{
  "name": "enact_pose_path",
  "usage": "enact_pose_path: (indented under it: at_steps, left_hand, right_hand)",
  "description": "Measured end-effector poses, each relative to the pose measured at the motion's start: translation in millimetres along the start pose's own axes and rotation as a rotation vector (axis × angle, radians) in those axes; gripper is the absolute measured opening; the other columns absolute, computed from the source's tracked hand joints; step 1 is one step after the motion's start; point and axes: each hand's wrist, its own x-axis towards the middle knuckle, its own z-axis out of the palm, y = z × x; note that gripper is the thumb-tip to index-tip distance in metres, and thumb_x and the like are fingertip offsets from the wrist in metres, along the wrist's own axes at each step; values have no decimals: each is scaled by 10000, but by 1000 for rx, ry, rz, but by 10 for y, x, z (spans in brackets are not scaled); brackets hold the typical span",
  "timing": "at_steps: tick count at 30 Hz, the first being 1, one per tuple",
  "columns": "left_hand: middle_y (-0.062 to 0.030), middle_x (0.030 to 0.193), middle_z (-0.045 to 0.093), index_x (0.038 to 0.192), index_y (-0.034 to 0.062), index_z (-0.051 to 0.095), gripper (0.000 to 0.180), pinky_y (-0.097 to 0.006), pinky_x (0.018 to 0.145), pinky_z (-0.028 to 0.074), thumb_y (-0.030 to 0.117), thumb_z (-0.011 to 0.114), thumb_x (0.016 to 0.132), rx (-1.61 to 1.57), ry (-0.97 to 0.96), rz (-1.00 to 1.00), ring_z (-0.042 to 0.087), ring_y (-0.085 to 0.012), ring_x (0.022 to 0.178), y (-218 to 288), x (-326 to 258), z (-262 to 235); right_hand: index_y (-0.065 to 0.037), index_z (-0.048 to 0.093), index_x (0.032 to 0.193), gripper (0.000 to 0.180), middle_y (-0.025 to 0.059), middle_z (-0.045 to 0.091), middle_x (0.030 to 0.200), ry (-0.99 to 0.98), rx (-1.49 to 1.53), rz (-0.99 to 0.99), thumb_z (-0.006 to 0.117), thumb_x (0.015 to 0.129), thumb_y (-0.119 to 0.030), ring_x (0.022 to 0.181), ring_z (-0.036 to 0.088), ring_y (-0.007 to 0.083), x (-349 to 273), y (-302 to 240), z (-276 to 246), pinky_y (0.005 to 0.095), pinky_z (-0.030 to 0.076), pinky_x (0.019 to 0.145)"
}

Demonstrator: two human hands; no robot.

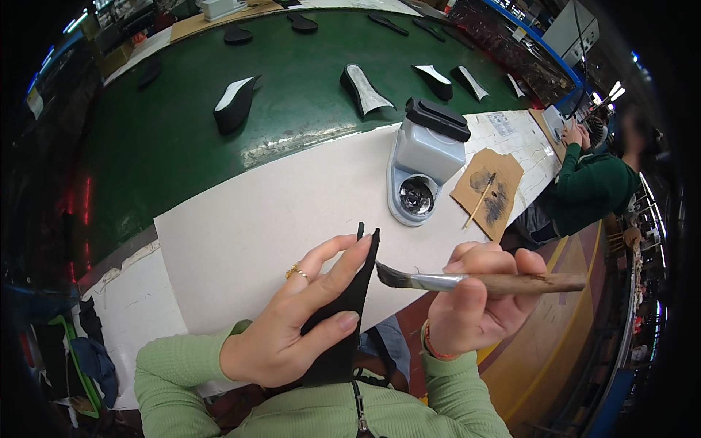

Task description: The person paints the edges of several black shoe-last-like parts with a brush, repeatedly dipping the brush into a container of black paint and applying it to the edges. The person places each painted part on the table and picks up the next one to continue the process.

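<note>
My left hand [292, 321] is closed around a black shoe sole [354, 303], held up edge-on in front of my chest, fingers on its upper end and thumb lower down. Much of the sole's face is turned away or behind the fingers. In my right hand [478, 310] is a brush [440, 282] with a wooden handle and metal ferrule, gripped between thumb and fingers. Its dark, wet-looking bristles point left, right beside the sole's edge; whether they touch, I cannot tell.
A pale glue dispenser [431, 157] with a black lid and dark liquid in its cup stands on the white tabletop [285, 204]. Right of it lies stained cardboard [504, 164] with a thin stick. Several black soles [235, 106] rest on the green belt [175, 109]. A co-worker [595, 182] sits at right.
</note>
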Motion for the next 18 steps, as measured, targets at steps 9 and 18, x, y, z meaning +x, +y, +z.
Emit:
enact_pose_path:
  at_steps: [9,18]
  left_hand:
    - [-149,1416,257,1372,-7,253,582,-395,1032,214,37,483,839,-14,7,24,209,-315,1302,16,-2,12]
    - [-185,1400,258,1374,-4,253,581,-380,1037,198,42,483,842,-39,9,10,223,-316,1296,17,-7,-1]
  right_hand:
    - [-94,260,1219,595,146,585,784,103,-27,-84,649,771,-46,632,529,155,47,64,54,279,453,601]
    - [-96,277,1202,593,125,553,776,-5,27,-37,652,752,-3,631,517,139,32,43,35,278,460,598]
